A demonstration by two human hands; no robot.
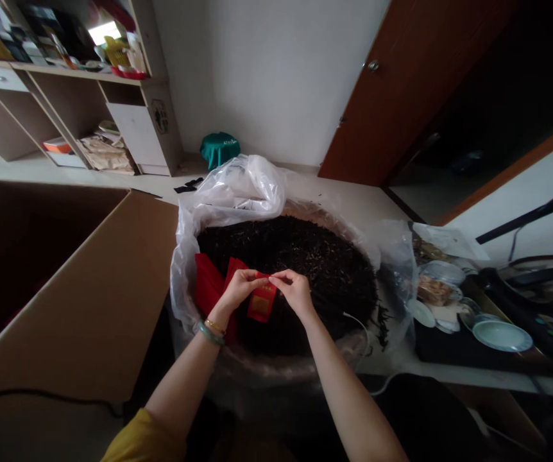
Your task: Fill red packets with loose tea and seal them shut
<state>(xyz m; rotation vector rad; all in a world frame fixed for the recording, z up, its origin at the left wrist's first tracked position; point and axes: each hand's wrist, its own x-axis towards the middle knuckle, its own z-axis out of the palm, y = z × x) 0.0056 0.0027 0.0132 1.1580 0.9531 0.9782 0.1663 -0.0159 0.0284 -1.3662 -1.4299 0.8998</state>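
Between my hands hangs a small red packet (pixel 262 304) with a gold-coloured panel on its front. My left hand (pixel 240 286) pinches its top edge at the left, and my right hand (pixel 294 290) pinches the same edge at the right. Below lies a wide heap of dark, dry tea-like leaves (pixel 324 256), in a round container lined with clear plastic (pixel 183 276). More red packets (pixel 208 282) rest on the leaves at the left, partly behind my left wrist. Whether the held packet's top is parted cannot be made out.
A large cardboard box (pixel 108 282) stands open at the left. At the right are a clear bag (pixel 399 276), a pale green dish (pixel 502 335) and other clutter. A green-covered bin (pixel 220 149) stands by the wall; a white cord (pixel 365 330) crosses the container's right rim.
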